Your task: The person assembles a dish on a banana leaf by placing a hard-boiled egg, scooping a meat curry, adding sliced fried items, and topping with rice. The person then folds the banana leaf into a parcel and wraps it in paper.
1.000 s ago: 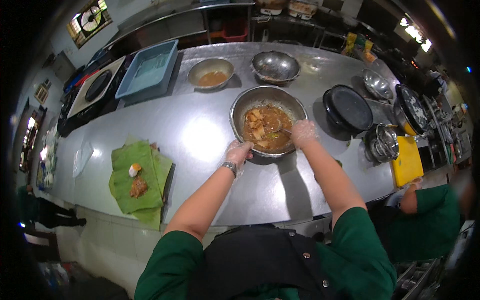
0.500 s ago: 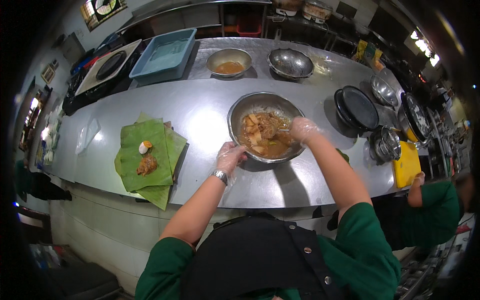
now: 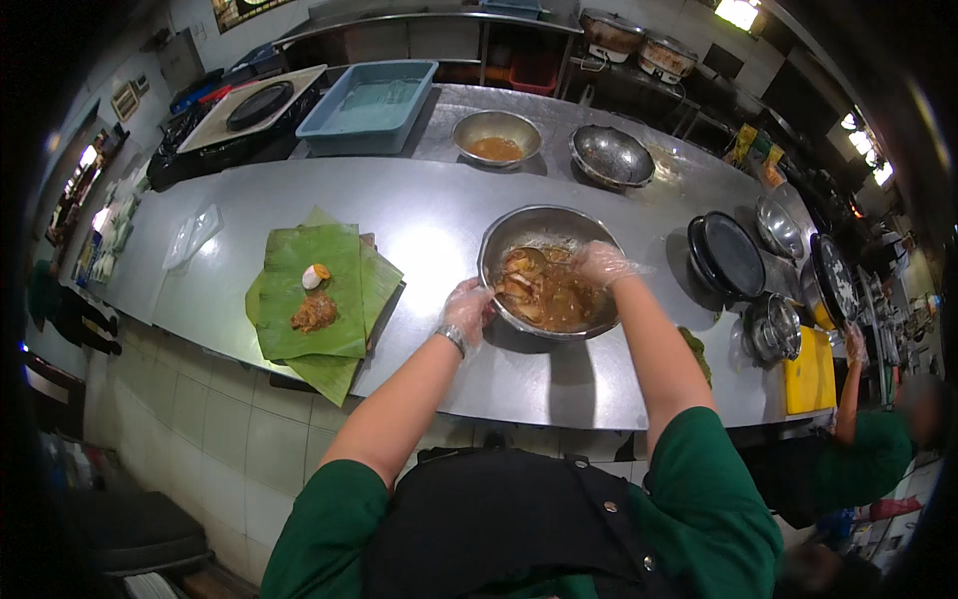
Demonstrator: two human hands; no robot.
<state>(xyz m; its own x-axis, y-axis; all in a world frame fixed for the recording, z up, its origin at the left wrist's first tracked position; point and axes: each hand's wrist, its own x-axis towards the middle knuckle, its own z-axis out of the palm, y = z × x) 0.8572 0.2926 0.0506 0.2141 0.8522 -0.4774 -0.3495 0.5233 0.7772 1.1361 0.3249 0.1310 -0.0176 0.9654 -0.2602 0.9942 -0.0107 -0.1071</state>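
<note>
A wide steel mixing bowl [image 3: 544, 226] rests on the metal table in front of me, with brown saucy food [image 3: 559, 301] and paler chunks inside. My left hand [image 3: 467, 307], in a clear plastic glove, grips the bowl's left rim. Also gloved, my right hand [image 3: 601, 265] reaches over the right side and is closed around the handle of a metal spoon [image 3: 536, 257], whose end lies in the food. To the left are stacked green banana leaves [image 3: 279, 334], topped by a piece of boiled egg [image 3: 315, 276] and a brown mound of food [image 3: 314, 311].
Behind stand a bowl of orange-brown liquid [image 3: 496, 148], a dark metal bowl [image 3: 612, 160] and a blue tub [image 3: 369, 110]. Black plates [image 3: 733, 255], small steel bowls [image 3: 773, 327] and a yellow board [image 3: 809, 371] lie right. A co-worker's gloved hand [image 3: 855, 342] is near the far-right pans.
My right hand has moved inward over the bowl with the spoon, and the chunks sit gathered at its left side. The co-worker's hand has risen from the yellow board. The view has shifted slightly.
</note>
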